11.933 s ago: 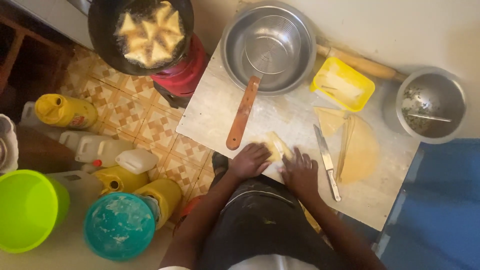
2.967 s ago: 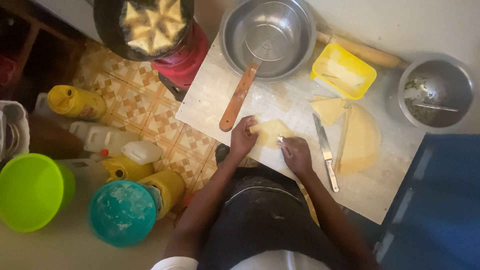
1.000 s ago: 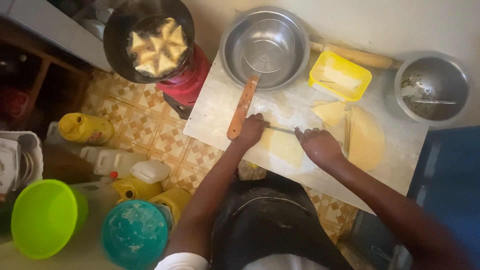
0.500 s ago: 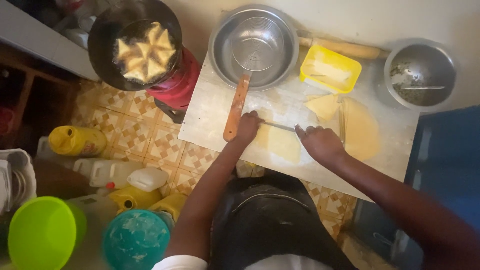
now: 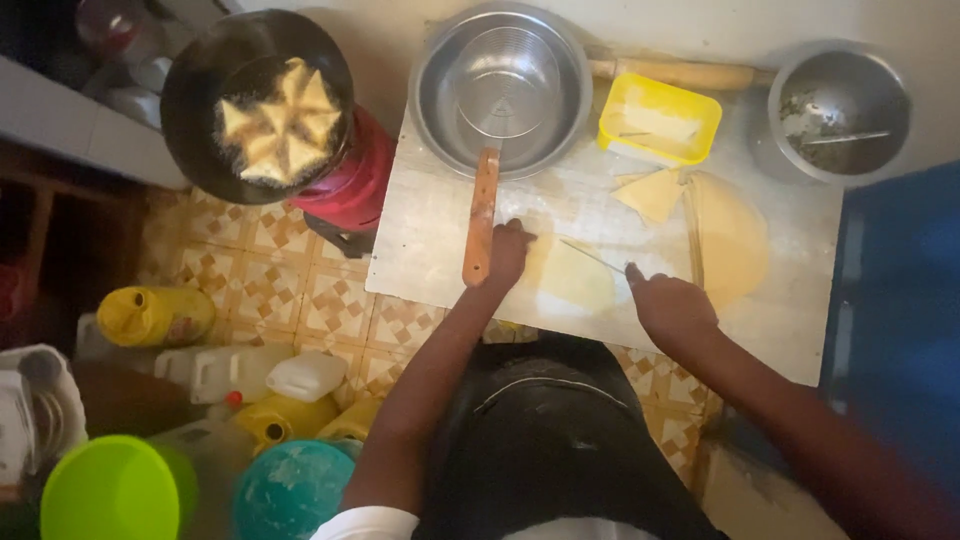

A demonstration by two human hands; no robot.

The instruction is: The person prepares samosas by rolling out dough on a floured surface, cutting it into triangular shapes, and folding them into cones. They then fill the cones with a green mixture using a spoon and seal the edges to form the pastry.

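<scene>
- the pale dough sheet (image 5: pixel 575 280) lies flat near the front middle of the work board (image 5: pixel 440 250), between the two hands.
- the right hand (image 5: pixel 672 308) sits at 3 o'clock of the sheet, fist closed around the handle of a knife (image 5: pixel 592 256); the thin blade reaches toward 10 o'clock across the sheet's upper edge.
- the left hand (image 5: pixel 508 252) is at 9 o'clock of the sheet, fingers curled and pressing on its left edge, holding nothing else.
- just left of that hand lies the wooden handle (image 5: pixel 481 228) of a skimmer, running up into the large steel bowl (image 5: pixel 500 88) at 12 o'clock.
- at 2 o'clock of the sheet rest a small cut dough triangle (image 5: pixel 650 193) and a larger round dough sheet (image 5: pixel 730 240).
- a yellow tub (image 5: pixel 660 122) stands above the triangle, with a rolling pin (image 5: pixel 690 73) behind it.
- a smaller steel pot (image 5: pixel 838 112) with a spoon inside stands at the far right.
- off the board at 10 o'clock, a dark pan (image 5: pixel 258 105) holds frying triangular pastries on a red burner.
</scene>
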